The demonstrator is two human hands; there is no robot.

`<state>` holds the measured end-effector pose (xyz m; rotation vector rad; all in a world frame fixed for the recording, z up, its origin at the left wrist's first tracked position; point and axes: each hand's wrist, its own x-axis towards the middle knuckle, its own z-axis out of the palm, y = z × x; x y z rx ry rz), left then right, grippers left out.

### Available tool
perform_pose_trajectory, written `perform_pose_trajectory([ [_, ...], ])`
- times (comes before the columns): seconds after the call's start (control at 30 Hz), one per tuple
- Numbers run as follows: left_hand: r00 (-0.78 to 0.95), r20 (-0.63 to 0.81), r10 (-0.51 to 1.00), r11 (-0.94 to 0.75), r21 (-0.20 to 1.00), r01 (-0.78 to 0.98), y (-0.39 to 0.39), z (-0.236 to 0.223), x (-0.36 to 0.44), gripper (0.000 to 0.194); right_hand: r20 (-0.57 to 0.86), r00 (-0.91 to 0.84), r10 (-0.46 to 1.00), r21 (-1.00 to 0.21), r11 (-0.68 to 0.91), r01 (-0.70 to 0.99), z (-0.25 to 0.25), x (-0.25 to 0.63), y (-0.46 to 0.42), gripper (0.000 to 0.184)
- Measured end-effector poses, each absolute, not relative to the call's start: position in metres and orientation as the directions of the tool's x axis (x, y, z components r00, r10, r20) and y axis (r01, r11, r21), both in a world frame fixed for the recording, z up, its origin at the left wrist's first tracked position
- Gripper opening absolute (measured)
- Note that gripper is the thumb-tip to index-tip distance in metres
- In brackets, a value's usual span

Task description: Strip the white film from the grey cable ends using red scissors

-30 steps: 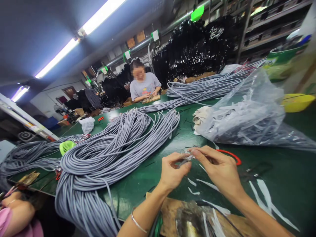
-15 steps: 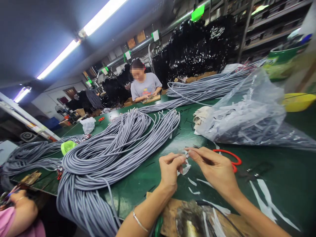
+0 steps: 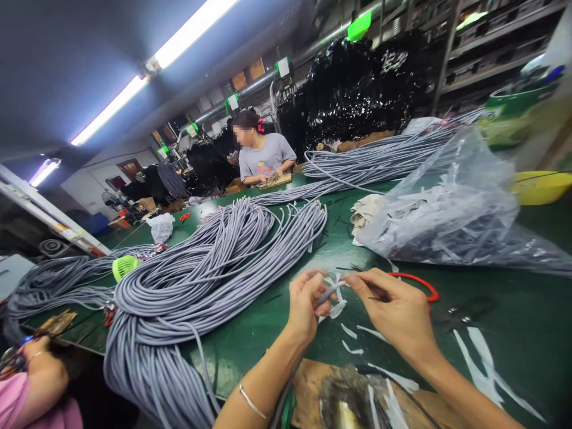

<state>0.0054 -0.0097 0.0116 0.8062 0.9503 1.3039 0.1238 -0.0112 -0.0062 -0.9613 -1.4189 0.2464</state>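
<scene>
My left hand point(image 3: 305, 302) is closed around the end of a grey cable point(image 3: 328, 293) just above the green table point(image 3: 268, 322). My right hand point(image 3: 395, 310) pinches a white strip point(image 3: 338, 301) that hangs off that cable end. Both hands meet in the lower middle of the view. Loose white strips point(image 3: 353, 339) lie on the table below them. A red-handled tool point(image 3: 417, 281) lies just behind my right hand.
A big bundle of grey cables point(image 3: 196, 280) lies left of my hands, more cables point(image 3: 370, 158) farther back. A clear bag of white scraps point(image 3: 451, 208) sits at right. A wooden board point(image 3: 353, 393) lies at the near edge. A person point(image 3: 263, 156) works across the table; another person's arm point(image 3: 31, 375) shows bottom left.
The white strip has come away from the cable end and now hangs between my hands. The hands dropped slightly. The person across the table turned their head.
</scene>
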Motion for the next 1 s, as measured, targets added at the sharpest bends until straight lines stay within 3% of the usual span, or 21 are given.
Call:
perform_pose_trajectory([
  [0.1, 0.081, -0.075, 0.994, 0.100, 0.925, -0.367, -0.010, 0.011, 0.002, 0.035, 0.686, 0.191, 0.702, -0.714, 0.599, 0.361, -0.006, 0.126, -0.011, 0.040],
  [0.2, -0.006, -0.018, 1.000, 0.015, 0.956, -0.292, -0.010, 0.007, 0.002, 0.024, 0.688, 0.180, 0.703, -0.709, 0.599, 0.371, -0.005, 0.125, -0.013, 0.043],
  [0.47, -0.134, -0.044, 0.990, 0.002, 0.955, -0.297, -0.009, 0.006, 0.005, 0.035, 0.668, 0.158, 0.727, -0.728, 0.593, 0.344, -0.001, 0.121, -0.014, 0.041],
  [0.73, -0.034, 0.031, 0.999, -0.038, 0.968, -0.247, -0.008, 0.004, 0.005, 0.054, 0.314, 0.116, 0.942, -0.949, 0.311, 0.039, -0.009, 0.121, -0.006, 0.044],
  [0.8, 0.011, 0.080, 0.997, -0.076, 0.973, -0.219, -0.009, 0.002, 0.004, 0.052, 0.369, 0.138, 0.919, -0.929, 0.363, 0.071, -0.011, 0.122, -0.006, 0.039],
  [0.87, -0.003, 0.154, 0.988, -0.153, 0.980, -0.129, -0.011, 0.000, 0.003, 0.040, 0.509, 0.215, 0.834, -0.857, 0.468, 0.214, -0.011, 0.121, -0.008, 0.035],
  [1.0, -0.088, 0.393, 0.915, -0.362, 0.898, 0.251, -0.018, 0.000, 0.003, 0.013, 0.813, 0.174, 0.555, -0.556, 0.652, 0.516, -0.007, 0.120, -0.016, 0.026],
])
